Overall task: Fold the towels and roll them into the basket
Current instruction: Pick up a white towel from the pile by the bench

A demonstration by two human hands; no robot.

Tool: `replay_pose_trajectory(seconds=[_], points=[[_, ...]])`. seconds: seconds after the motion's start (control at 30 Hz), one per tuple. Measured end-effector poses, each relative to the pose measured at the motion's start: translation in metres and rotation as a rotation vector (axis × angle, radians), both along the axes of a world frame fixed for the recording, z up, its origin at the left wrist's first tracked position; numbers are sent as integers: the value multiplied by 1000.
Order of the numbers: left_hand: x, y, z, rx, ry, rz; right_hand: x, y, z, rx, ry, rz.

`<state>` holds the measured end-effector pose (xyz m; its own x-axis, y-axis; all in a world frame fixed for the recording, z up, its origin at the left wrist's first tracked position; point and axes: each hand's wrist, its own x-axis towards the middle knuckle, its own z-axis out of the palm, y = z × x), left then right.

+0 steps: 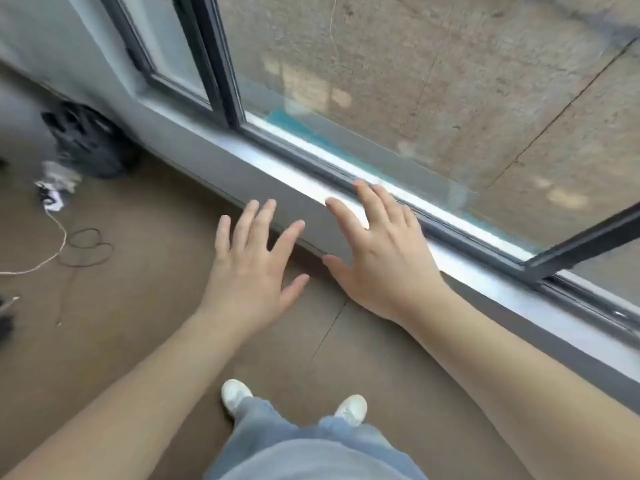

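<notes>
No towel and no basket are in view. My left hand [252, 261] is stretched out in front of me over the brown floor, palm down, fingers spread, holding nothing. My right hand [381, 251] is beside it to the right, also flat with fingers apart and empty, held in front of the low window sill. The two hands are close together but not touching.
A low grey window sill [485, 289] and a dark-framed window [221, 74] run across the right and back. A black bag [90, 140], some crumpled litter [55, 188] and a thin cord [59, 244] lie on the floor [138, 306] at left. My white shoes [239, 393] show below.
</notes>
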<state>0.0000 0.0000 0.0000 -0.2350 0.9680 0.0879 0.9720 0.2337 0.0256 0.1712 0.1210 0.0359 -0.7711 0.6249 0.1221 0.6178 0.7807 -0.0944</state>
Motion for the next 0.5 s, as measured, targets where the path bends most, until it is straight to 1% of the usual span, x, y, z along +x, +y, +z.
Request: replay_pose_trajectory(seconds=[0.03, 0.13, 0.33, 0.5], points=[[-13, -13, -5, -31, -16, 61, -17, -9, -5, -24, -28, 28], [-57, -59, -22, -27, -59, 199, -70, -37, -22, -54, -84, 118], [-161, -144, -42, -74, -130, 338, -203, -100, -41, -102, -111, 282], [-241, -210, -40, -90, -126, 445, -311, -153, -45, -87, -109, 412]])
